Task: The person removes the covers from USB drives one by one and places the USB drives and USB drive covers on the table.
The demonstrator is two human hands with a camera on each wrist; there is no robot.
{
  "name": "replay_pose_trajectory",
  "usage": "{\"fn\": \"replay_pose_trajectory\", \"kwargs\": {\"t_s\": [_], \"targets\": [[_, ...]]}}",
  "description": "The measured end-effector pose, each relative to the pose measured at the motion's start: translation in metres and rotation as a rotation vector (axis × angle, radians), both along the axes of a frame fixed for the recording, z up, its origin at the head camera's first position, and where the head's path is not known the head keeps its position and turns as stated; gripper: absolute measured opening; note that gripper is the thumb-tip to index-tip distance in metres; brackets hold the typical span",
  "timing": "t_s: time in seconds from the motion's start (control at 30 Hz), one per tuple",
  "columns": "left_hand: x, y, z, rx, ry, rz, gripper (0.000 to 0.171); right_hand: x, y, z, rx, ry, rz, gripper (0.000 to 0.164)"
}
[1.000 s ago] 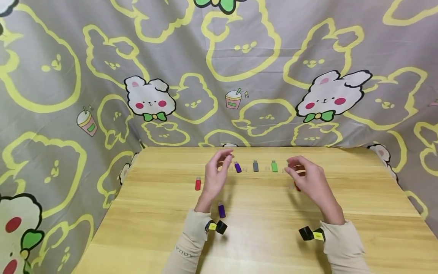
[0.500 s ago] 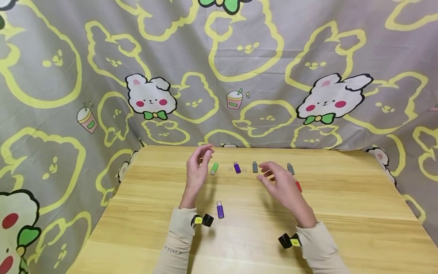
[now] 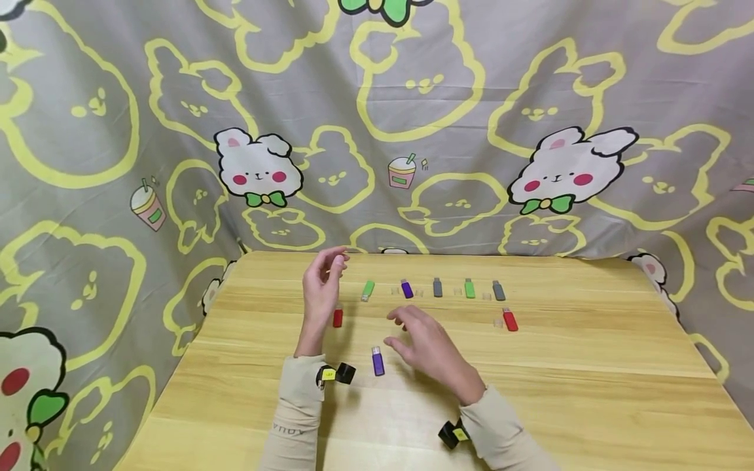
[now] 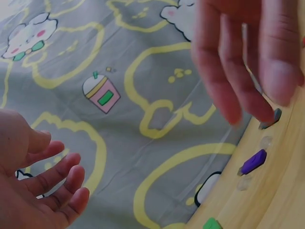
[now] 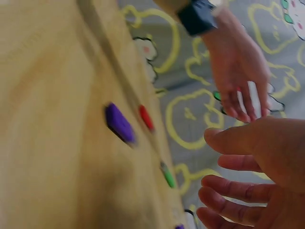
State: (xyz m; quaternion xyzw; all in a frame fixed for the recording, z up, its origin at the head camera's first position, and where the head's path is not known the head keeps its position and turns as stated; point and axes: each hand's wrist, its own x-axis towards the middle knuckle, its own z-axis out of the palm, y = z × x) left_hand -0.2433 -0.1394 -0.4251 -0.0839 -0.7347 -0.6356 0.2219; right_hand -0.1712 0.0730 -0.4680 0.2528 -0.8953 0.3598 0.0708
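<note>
My left hand [image 3: 321, 288] hovers over the left of the table, fingers loosely bent and holding nothing; a red USB stick [image 3: 338, 318] lies beside it in the head view. Fingers spread and bare, my right hand [image 3: 427, 343] hangs above the table's middle. Close to its left lies a purple USB stick [image 3: 377, 361], also visible in the right wrist view as a purple shape [image 5: 119, 123]. Behind the hands runs a row: a green stick [image 3: 368, 290], a purple one [image 3: 406, 288], a grey one [image 3: 438, 287], another green [image 3: 469, 288] and another grey [image 3: 499, 290].
A second red USB stick [image 3: 510, 319] lies at the right, a clear cap [image 3: 498, 323] beside it. More small clear pieces [image 3: 419, 293] sit between the sticks of the row. A patterned curtain [image 3: 436, 216] hangs behind the wooden table [image 3: 589, 366].
Both hands have moved left, the right one also toward the near side, close to the front purple USB stick. Sticks formerly covered by the hands now show; none has visibly been picked up.
</note>
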Motion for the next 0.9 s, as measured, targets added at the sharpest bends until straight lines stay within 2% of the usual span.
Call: {"fn": "replay_pose_trajectory", "kwargs": {"t_s": [0.2,0.37,0.47,0.7,0.83,0.9], "targets": [[-0.002,-0.004,-0.002,0.011,0.0,0.013,0.023,0.005,-0.018,-0.014,0.055,-0.026,0.02,0.038],[-0.002,-0.006,-0.002,0.01,-0.01,0.018,0.024,0.01,-0.03,-0.02,0.116,-0.048,0.021,0.038],[-0.003,-0.006,-0.002,0.012,-0.023,0.012,0.025,0.013,-0.036,-0.023,0.138,-0.03,0.015,0.039],[0.018,0.001,0.026,-0.012,0.008,-0.007,0.022,0.016,-0.045,-0.025,0.176,-0.01,0.01,0.034],[0.017,0.002,0.024,-0.021,0.012,-0.015,0.023,0.016,-0.046,-0.024,0.175,-0.007,0.03,0.018],[0.017,0.003,0.023,-0.021,0.015,-0.019,0.024,0.016,-0.046,-0.024,0.172,-0.004,0.046,0.015]]}}
